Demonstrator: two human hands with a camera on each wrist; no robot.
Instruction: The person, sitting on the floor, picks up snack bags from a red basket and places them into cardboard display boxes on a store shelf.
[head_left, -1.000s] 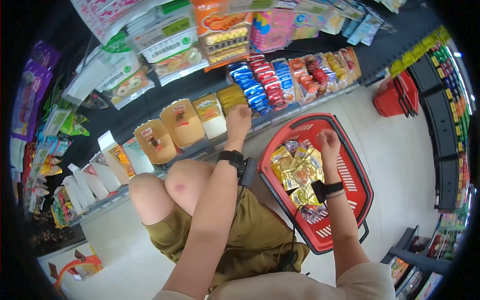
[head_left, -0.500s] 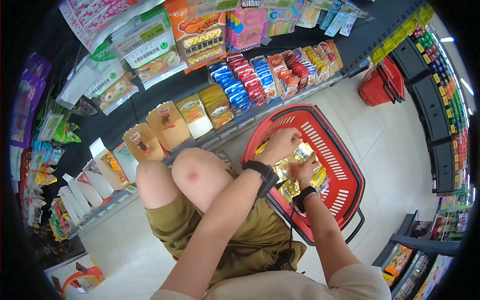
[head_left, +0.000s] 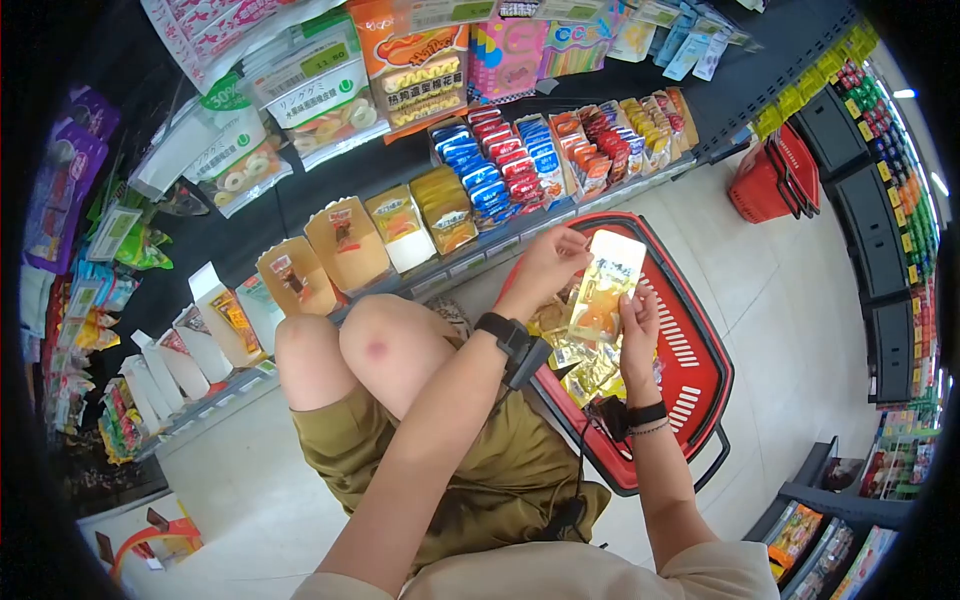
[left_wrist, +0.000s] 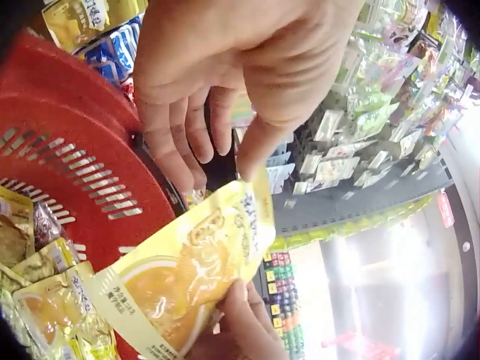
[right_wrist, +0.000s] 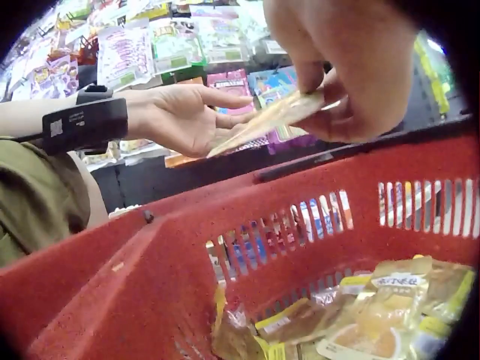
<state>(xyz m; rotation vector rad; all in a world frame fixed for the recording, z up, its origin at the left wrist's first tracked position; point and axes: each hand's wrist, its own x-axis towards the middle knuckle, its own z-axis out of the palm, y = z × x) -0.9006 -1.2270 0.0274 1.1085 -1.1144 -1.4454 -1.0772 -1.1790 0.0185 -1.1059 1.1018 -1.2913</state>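
My right hand (head_left: 640,330) pinches one lower edge of a flat yellow food packet (head_left: 608,285) with an orange picture, thumb on its face. The packet is raised over the red shopping basket (right_wrist: 150,262). My left hand (head_left: 552,262) is at the packet's upper end. Its thumb tip is right at the packet's edge in the left wrist view, and its other fingers are extended, loosely bent. In the right wrist view the left palm (right_wrist: 187,120) faces up beside the packet. Similar gold packets (right_wrist: 382,315) lie in a loose pile inside the basket.
A low shelf with open boxes (head_left: 345,245) and rows of small blue packets (head_left: 478,180) runs along the far side of the basket. Snack bags (head_left: 415,75) hang above. Another red basket (head_left: 760,185) stands at the right. My knees (head_left: 390,345) are left of the basket.
My left hand has come from the shelf packets to the basket. Both hands were low over the pile half a second ago; now the right hand holds a yellow packet up above it.
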